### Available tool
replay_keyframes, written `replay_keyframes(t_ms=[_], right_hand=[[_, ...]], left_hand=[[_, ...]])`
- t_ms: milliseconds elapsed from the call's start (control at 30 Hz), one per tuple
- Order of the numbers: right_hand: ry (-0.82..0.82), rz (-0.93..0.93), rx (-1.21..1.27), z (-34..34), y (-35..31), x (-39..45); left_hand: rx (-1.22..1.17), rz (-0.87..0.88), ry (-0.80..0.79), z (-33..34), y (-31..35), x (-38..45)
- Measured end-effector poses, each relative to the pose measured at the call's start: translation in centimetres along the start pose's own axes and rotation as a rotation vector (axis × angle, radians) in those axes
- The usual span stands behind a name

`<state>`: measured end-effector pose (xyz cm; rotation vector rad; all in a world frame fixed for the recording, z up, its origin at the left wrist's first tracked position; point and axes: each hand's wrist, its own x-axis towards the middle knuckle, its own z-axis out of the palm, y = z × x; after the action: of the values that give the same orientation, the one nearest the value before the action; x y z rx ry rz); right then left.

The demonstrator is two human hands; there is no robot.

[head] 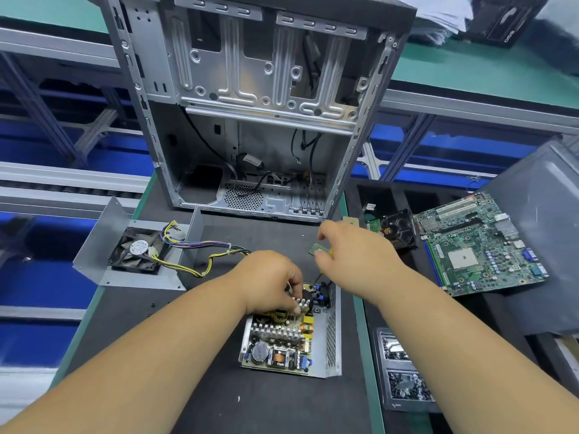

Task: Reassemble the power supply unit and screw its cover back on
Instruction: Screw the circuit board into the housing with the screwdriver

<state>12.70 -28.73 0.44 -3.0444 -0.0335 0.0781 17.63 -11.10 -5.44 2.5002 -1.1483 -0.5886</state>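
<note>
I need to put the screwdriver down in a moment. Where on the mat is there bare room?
The black mat is bare in front of the power supply board, between the forearms, and left of it, below the fan cover. A smaller bare strip lies between the board and the computer case. The right side is crowded: screw tray, motherboard.

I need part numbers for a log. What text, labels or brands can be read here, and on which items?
No text can be read for certain.
Round sticker on the fan in the detached cover: printed, too blurred.
Motherboard: markings too small.
Power supply board: no legible print.
Black box, top right: pale logo, unreadable.
</note>
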Motion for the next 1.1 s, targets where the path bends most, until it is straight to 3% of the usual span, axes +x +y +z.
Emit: replay_keyframes(t_ms=[133,333,533,767,1100], right_hand=[[-0.085,-0.017,0.155,-0.53,-0.02,0.06],[-0.048,0.080,-0.146,0.20,-0.29,0.33],[-0.088,0.009,0.126,-0.40,-0.52,0.00],[0.008,0.062,-0.108,0.18,-0.59,0.11],[-0.035,-0.029,0.044,-0.38,-0.04,0.08]], left_hand=[[-0.009,-0.004,-0.001,-0.03,0.01,-0.03],[-0.006,-0.006,-0.001,-0.07,0.07,-0.05],[-0.004,-0.016,-0.003,-0.08,0.09,-0.03],[-0.001,-0.014,-0.006,0.05,0.02,0.10],[-0.008,-0.021,-0.014,0.09,-0.06,0.15]])
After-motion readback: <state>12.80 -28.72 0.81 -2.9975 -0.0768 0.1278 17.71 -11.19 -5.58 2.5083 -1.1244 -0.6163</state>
